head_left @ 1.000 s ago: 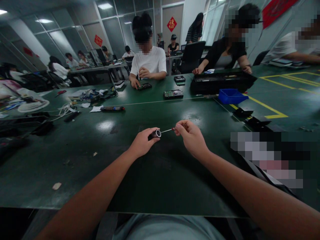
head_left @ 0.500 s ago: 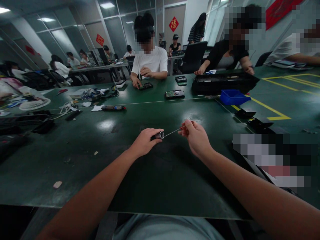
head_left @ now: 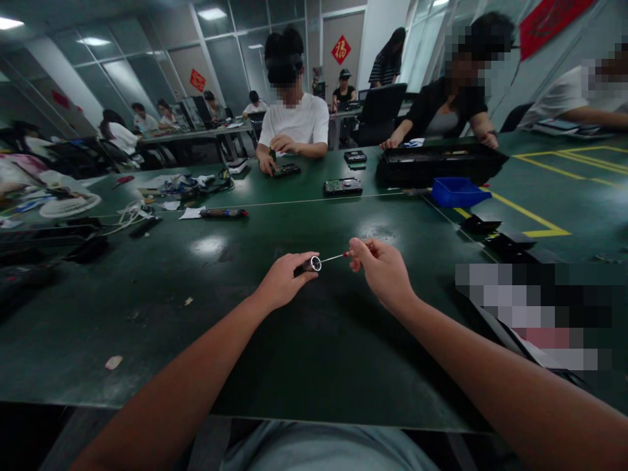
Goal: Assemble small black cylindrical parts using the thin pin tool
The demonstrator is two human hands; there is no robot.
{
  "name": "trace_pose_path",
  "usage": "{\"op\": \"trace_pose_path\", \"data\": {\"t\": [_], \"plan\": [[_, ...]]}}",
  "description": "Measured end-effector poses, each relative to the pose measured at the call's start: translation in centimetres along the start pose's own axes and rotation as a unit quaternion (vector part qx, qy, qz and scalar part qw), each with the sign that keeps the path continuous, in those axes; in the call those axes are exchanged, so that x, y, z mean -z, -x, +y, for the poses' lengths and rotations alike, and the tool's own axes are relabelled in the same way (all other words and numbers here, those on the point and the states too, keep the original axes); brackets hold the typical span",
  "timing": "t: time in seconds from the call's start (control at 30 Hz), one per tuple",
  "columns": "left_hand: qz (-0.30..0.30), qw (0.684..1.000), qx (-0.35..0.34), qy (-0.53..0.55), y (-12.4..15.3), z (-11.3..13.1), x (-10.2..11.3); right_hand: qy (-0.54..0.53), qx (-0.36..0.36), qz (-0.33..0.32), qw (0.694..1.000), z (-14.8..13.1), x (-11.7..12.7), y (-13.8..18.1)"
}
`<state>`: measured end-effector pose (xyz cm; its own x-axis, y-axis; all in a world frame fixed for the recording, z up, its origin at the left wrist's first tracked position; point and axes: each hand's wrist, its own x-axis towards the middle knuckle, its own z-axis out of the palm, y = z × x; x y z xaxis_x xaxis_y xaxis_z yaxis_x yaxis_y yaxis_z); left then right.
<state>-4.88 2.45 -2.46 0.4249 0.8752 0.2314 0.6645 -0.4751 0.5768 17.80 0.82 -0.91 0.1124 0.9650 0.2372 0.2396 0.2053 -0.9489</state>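
Note:
My left hand (head_left: 283, 278) is closed around a short dark cylinder (head_left: 309, 264), pinched between thumb and fingers. Its round open end, with a bright metal rim, faces right. In my right hand (head_left: 385, 267) is a thin screwdriver (head_left: 333, 258) with a reddish handle mostly hidden by the fingers. The screwdriver's shaft points left, and its tip is at the cylinder's open end; how far it reaches inside I cannot tell. Both hands are raised above the green table (head_left: 314, 366).
Ahead lie a pen-like electric driver (head_left: 223, 213), a circuit-board drive (head_left: 342, 186) and a blue scoop-shaped bin (head_left: 460, 191). A long black casing (head_left: 441, 160) stands before a co-worker at right. Another person in white (head_left: 294, 124) works opposite. Cables and dark parts are at left.
My right hand has shifted slightly left, bringing the screwdriver's tip to the cylinder's opening. The cylinder has turned a little, showing more of its rim.

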Motion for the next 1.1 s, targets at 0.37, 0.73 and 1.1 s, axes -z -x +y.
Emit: {"op": "trace_pose_path", "data": {"t": [0.37, 0.73, 1.1], "plan": [[-0.001, 1.0, -0.001, -0.002, 0.0, -0.3, 0.1, 0.059, 0.046, -0.022, 0.997, -0.2, -0.1, 0.1], [-0.006, 1.0, -0.008, -0.002, 0.0, -0.4, 0.0, 0.065, 0.006, -0.051, 0.997, -0.2, -0.1, -0.1], [-0.003, 1.0, 0.001, 0.013, -0.1, -0.5, 0.0, -0.016, 0.017, -0.037, 0.999, 0.5, -0.6, 0.3]]}}
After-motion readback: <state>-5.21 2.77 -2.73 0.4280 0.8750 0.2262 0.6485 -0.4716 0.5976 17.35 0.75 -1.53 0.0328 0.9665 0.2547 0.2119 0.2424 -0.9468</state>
